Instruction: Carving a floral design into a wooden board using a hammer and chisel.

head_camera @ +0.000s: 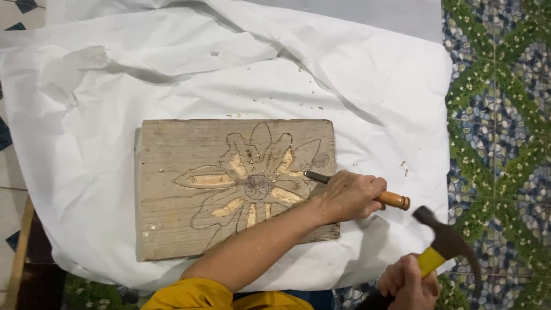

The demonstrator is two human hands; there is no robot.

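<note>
Your left hand (349,196) has its fingers (367,185) wrapped tight round a chisel (356,188): the wooden handle sticks out past your knuckles, and the dark blade runs the other way, its tip resting on the board (172,143) at the right-hand petals of the flower (255,181). Your right hand (408,284) sits below and right of the board's lower right corner, fingers (402,274) closed round the yellow grip of a hammer (445,244). Its dark head hangs just beside the chisel's butt, apart from it, not touching.

The board lies flat on a white sheet (86,86), near its middle, long side across your view. A flower is drawn on it in dark line, with a round centre and petals fanning outward.

Judging by the pale fresh wood, the carving is partly done. The long petal left of the centre is cut out, and so are two above the centre and several short ones below it. The round centre looks scored but shallow. The upper petal outlines, the outer leaf shapes toward the board's lower left and the petal by the chisel tip appear only drawn, so a good share of the outline seems left to cut. Small chips lie on the sheet above the board and to its right. Pebble-patterned floor (499,115) shows right of the sheet.
</note>
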